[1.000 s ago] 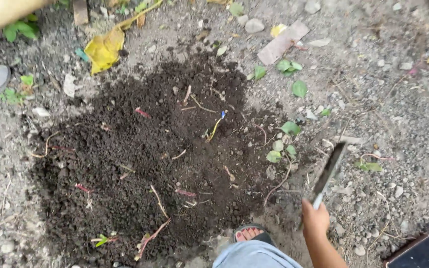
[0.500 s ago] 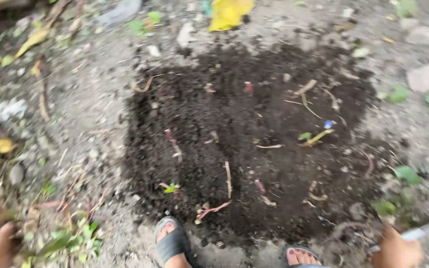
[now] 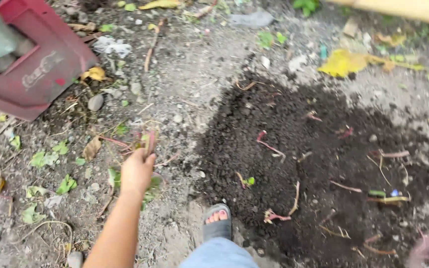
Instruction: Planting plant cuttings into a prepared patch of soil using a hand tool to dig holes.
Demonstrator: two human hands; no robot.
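- Head view, only cam. Our left hand (image 3: 137,171) is out over gravelly ground left of the dark soil patch (image 3: 319,164), fingers closed round a short plant cutting (image 3: 150,141), reddish-green, upright, tip sticking up past the knuckles.
- Right hand: not in frame, so we can't tell its state. Blurred pinkish streak at near-right corner, can't id.
- Cutting location: in the left fist, above scattered green leaves (image 3: 50,159) and stones, well apart from the soil.
- Soil patch: many stem pieces lying on it or poking out, e.g. a reddish stem (image 3: 266,144) at centre-left and a small green sprout (image 3: 250,181) nearer us.
- Our sandalled foot (image 3: 217,223) sits at the near edge of the soil; jeans knee just below it.
- Far left: red plastic crate (image 3: 35,74), tilted on the ground. Far right: yellow leaf (image 3: 343,62) just beyond the soil.
- Judgement re step in hand, collecting cuttings: grip low on the stem, not the tip, so it doesn't snap; shake off debris and keep the stem straight.
- Vs 0.5 s earlier: cam has swung left, so the soil now sits right of frame and the crate has come into view. Left hand was at the near-left corner by leafy stuff, blurred; it's now raised mid-frame w/ the cutting. Right hand was at near right w/ a pale handle; now gone from view.
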